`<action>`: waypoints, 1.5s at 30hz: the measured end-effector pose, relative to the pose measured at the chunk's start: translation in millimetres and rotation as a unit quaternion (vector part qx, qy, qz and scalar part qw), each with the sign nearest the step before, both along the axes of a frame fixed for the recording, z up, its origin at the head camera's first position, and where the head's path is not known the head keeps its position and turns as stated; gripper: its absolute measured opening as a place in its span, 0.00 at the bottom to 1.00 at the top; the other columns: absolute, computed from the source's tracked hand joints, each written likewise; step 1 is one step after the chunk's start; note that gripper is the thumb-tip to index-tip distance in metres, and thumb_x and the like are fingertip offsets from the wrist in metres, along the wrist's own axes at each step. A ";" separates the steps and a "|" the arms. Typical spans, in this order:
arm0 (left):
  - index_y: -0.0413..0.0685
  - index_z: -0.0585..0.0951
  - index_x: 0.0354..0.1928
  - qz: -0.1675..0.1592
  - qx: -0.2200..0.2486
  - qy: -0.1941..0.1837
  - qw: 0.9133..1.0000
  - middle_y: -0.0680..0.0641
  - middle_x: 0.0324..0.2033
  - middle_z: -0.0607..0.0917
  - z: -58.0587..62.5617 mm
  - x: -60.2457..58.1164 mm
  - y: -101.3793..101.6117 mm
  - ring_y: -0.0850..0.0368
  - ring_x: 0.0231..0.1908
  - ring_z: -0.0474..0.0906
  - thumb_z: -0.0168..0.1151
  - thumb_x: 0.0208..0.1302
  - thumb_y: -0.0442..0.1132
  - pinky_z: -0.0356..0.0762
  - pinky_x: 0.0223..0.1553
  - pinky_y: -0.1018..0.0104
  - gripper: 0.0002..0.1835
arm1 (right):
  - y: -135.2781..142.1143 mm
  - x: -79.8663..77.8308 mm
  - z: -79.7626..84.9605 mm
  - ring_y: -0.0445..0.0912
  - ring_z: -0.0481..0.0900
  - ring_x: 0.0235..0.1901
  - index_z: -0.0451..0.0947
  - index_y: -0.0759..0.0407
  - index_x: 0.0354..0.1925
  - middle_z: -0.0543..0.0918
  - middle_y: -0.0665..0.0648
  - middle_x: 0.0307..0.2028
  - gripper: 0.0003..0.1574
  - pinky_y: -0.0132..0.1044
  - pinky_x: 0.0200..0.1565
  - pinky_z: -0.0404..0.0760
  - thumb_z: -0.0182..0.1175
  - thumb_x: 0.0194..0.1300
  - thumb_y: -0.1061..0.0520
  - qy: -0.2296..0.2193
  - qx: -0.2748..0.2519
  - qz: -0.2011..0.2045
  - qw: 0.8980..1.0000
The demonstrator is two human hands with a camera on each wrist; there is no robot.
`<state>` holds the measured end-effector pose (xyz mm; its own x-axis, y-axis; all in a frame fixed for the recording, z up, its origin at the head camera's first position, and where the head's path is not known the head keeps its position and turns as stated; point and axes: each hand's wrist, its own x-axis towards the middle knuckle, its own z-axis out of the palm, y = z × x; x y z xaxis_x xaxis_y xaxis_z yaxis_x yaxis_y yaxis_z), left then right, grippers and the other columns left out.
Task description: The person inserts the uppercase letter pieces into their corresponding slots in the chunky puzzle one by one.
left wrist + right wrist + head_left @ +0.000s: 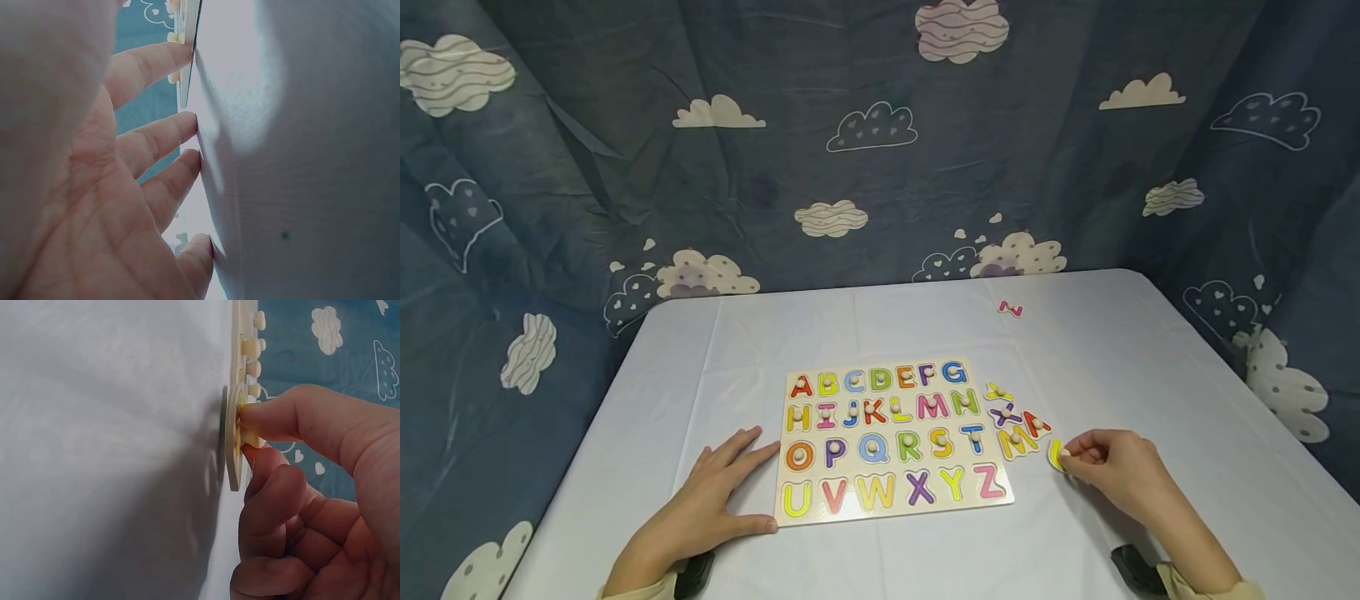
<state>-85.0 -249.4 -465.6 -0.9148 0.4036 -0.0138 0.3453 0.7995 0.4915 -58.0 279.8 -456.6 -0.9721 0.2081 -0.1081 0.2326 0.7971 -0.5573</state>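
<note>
A wooden alphabet puzzle board [895, 522] lies flat on the white table. Knobbed letters fill its upper three rows, while its bottom row, U to Z, shows coloured letter shapes without knobs. My left hand [711, 500] rests at the board's left edge, fingers spread, thumb by the near corner; in the left wrist view one finger [150, 69] touches the board's side. To the right of the board, my right hand [1116, 467] pinches a yellow letter piece [1055, 456] by its knob between thumb and forefinger. In the right wrist view this piece [234, 444] is edge-on, close over the cloth.
Beside the board's right edge lie a yellow Y [998, 392], a purple X [1004, 415], a red V [1037, 425] and a yellow W [1017, 442]. A pink Z [1011, 309] lies near the table's far edge. A dark cloud-patterned curtain [880, 183] hangs behind.
</note>
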 end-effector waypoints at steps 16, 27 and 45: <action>0.61 0.75 0.77 -0.007 -0.005 0.001 1.000 0.39 0.80 0.68 0.0 -0.1 -0.9 0.30 0.80 0.60 0.82 0.45 0.69 0.50 0.77 0.19 0.55 | -38.8 -12.6 22.9 0.41 0.72 0.28 0.86 0.63 0.40 0.79 0.51 0.27 0.13 0.29 0.25 0.69 0.75 0.62 0.56 0.026 -0.057 0.070 0.996; 0.61 0.76 0.77 -0.010 0.001 0.005 1.000 0.39 0.80 0.68 0.0 0.2 -1.4 0.30 0.80 0.61 0.83 0.45 0.69 0.50 0.77 0.19 0.55 | -100.5 -28.7 26.7 0.41 0.73 0.27 0.86 0.58 0.34 0.78 0.50 0.25 0.09 0.26 0.25 0.70 0.77 0.59 0.58 0.016 -0.126 0.144 0.981; 0.60 0.76 0.77 -0.011 0.008 0.005 1.000 0.39 0.80 0.69 0.9 -0.2 -2.0 0.31 0.80 0.61 0.83 0.46 0.67 0.50 0.77 0.19 0.54 | -219.4 -40.7 19.4 0.32 0.70 0.19 0.85 0.56 0.29 0.76 0.42 0.19 0.04 0.24 0.23 0.68 0.72 0.57 0.62 0.019 -0.150 0.319 0.936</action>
<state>-85.2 -251.3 -464.7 -0.9055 0.4244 0.0022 0.3686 0.7839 0.4997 -98.7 60.4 -437.2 -0.8925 -0.4498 -0.0320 -0.2614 0.5739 -0.7761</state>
